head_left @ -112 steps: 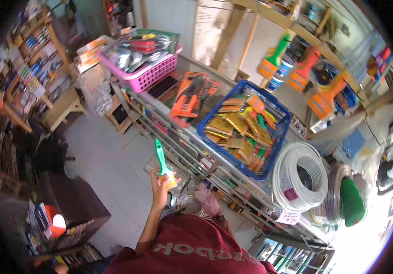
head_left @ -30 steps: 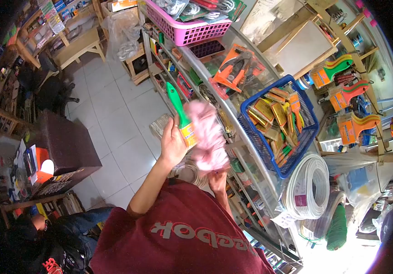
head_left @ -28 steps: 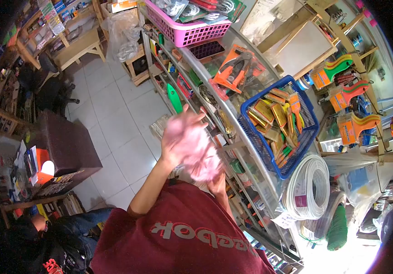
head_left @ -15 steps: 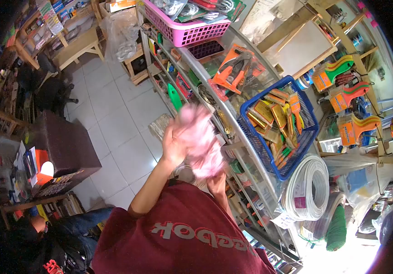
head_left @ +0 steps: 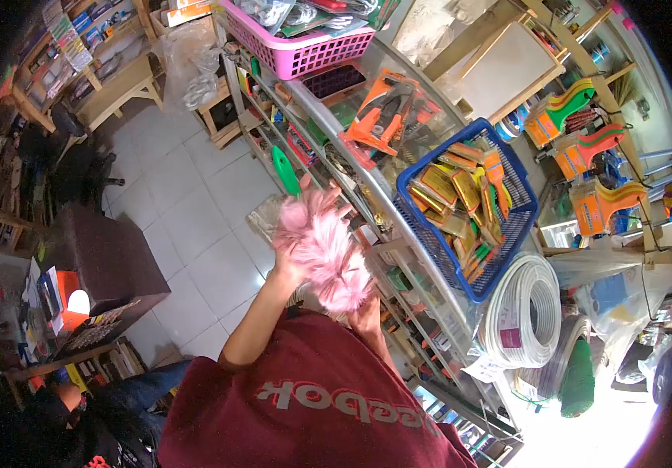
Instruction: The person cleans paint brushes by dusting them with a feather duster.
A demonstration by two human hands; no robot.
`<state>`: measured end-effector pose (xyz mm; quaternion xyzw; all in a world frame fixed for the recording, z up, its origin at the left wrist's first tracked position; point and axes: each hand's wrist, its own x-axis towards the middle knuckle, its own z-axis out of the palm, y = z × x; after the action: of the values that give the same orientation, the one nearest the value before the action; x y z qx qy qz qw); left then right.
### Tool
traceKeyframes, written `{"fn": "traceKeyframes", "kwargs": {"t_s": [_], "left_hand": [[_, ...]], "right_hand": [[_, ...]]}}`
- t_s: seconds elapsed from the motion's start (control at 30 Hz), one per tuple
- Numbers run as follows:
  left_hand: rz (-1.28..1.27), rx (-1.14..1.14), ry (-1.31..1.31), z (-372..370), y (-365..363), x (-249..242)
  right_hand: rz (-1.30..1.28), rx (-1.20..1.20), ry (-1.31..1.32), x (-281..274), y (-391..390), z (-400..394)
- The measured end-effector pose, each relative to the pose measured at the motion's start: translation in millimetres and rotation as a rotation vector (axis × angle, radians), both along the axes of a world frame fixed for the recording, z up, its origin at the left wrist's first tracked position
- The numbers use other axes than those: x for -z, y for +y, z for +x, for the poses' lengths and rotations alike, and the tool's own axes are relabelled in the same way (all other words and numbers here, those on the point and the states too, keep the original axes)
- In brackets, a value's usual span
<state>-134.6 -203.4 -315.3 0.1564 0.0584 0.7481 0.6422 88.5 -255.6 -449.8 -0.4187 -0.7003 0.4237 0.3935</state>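
A fluffy pink feather duster (head_left: 324, 242) is held in front of my chest, between both hands. My left hand (head_left: 289, 267) is closed around its left side, with the fingers partly buried in the pink tufts. My right hand (head_left: 365, 315) grips the lower right end near the glass counter, its fingers mostly hidden behind the tufts. A green handle-like piece (head_left: 285, 170) shows at the far end of the duster and overlaps the shelves in this view.
To the right stands a glass counter (head_left: 386, 183) bearing a blue basket (head_left: 468, 288) of paintbrushes and yellow packs, orange-packed pliers (head_left: 386, 113) and a pink basket (head_left: 301, 58). A coil of white cable (head_left: 511, 312) lies nearby. At left are a dark brown cabinet (head_left: 113, 249) and another person's leg (head_left: 145, 390).
The duster was smeared by motion before and now shows sharply, slightly lower and to the left. Both hands keep hold of it. The whole view has shifted a little.
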Motion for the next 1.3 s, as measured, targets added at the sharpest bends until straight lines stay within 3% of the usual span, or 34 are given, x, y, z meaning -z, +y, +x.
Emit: {"fn": "traceKeyframes", "kwargs": {"t_s": [0.03,0.1,0.13,0.17,0.2,0.23,0.27,0.33,0.4,0.43,0.5,0.53,0.57,0.6,0.63,0.67,0.73,0.8,0.83,0.9,1.0,1.1,1.17,1.23,1.27,1.3], "left_hand": [[-0.003,-0.265,0.322,9,3,-5],[-0.136,-0.204,0.169,8,-2,-19],[-0.201,-0.173,0.096,6,-5,-22],[-0.115,-0.134,0.034,6,2,2],[0.124,0.103,-0.142,-10,13,4],[0.109,0.086,-0.171,-9,15,7],[0.091,0.066,-0.204,-6,16,10],[0.03,-0.04,-0.004,0,10,0],[0.053,-0.051,0.057,-3,8,-8],[0.104,-0.001,0.012,-6,11,-10],[0.175,0.037,-0.037,-4,11,-12],[-0.098,-0.024,0.003,-2,-7,-36],[-0.002,0.02,-0.012,-7,-6,-14],[-0.03,-0.01,-0.007,-4,-5,-24],[-0.059,-0.039,0.0,-1,-5,-33],[0.122,0.046,-0.057,-5,8,-15],[0.125,0.013,-0.021,-6,6,-11],[0.065,-0.041,0.059,-10,-2,-10],[0.053,-0.05,0.054,-10,-3,-10],[0.033,-0.057,0.052,-8,-1,-9],[0.112,-0.065,0.066,-6,7,1],[0.045,-0.174,0.199,-2,-1,-11],[0.067,-0.124,0.155,-7,6,14],[0.031,-0.089,0.084,-4,4,11],[-0.024,-0.203,0.218,-1,-1,-2],[0.014,-0.178,0.222,-2,-2,-7]], "right_hand": [[-0.119,-0.032,-0.029,-7,2,3],[-0.295,0.002,-0.084,-37,6,-5],[-0.187,-0.054,-0.054,-29,6,-3],[-0.08,-0.105,-0.02,-13,4,0],[0.029,-0.151,0.012,-16,4,-3],[-0.104,-0.199,0.297,-48,-2,-18],[-0.177,-0.163,0.338,-21,-2,-12],[-0.325,-0.098,0.419,55,-6,4],[-0.357,-0.067,0.518,45,-10,-3],[-0.183,-0.131,0.441,8,-7,-9],[0.148,-0.148,0.076,4,5,7],[0.161,-0.144,0.061,-12,9,6],[0.012,-0.008,0.188,9,3,5],[-0.137,0.13,0.316,15,-2,-4],[0.14,0.125,0.173,17,-4,-3],[0.173,0.113,0.116,18,-4,2],[0.243,0.09,0.005,-5,-1,1],[-0.009,0.165,0.232,-3,-1,-2],[-0.191,0.244,0.179,-5,-5,-2],[0.199,0.078,-0.007,-22,0,0],[0.195,0.124,-0.184,-2,-8,9],[-0.341,0.102,0.3,-27,-11,-2],[0.265,0.019,-0.01,-29,3,-2],[0.015,0.06,-0.136,-4,0,10],[-0.106,0.077,-0.206,8,-2,16],[-0.141,0.119,-0.029,11,1,13]]}}
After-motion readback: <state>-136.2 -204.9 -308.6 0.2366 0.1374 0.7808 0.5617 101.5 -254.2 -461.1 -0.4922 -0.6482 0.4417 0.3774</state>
